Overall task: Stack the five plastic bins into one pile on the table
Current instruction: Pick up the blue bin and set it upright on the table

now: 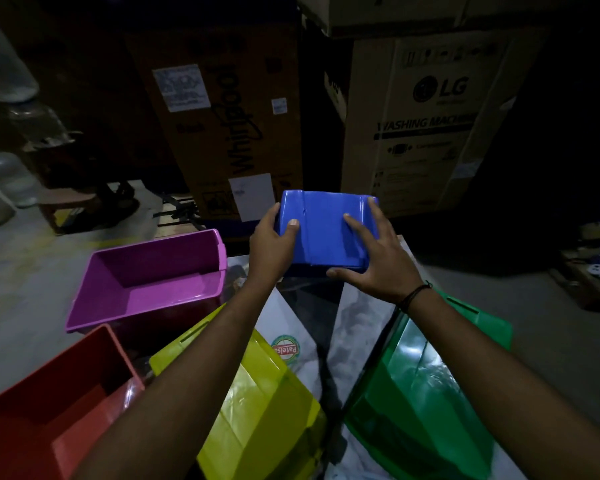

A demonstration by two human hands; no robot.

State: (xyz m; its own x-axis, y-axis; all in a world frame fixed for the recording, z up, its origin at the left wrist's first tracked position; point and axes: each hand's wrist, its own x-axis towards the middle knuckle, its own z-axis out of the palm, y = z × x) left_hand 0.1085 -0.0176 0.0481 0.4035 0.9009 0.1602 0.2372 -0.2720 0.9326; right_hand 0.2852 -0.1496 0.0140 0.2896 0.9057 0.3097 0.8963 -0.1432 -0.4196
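I hold a blue bin (pixel 326 226) up over the far end of the table, its flat back or bottom turned toward me. My left hand (pixel 272 242) grips its left edge and my right hand (pixel 378 258) grips its right side and lower corner. A purple bin (pixel 153 278) stands open side up at the left. A red bin (pixel 52 410) sits open at the near left. A yellow bin (pixel 267 403) and a green bin (pixel 426 386) lie under my forearms, partly hidden.
The table (pixel 284 317) has a marbled top with a round sticker. Large cardboard appliance boxes (pixel 426 123) stand close behind it. Grey floor lies to the left, with water jugs (pixel 4 178) and a low stool (pixel 70 199). The right side is dark.
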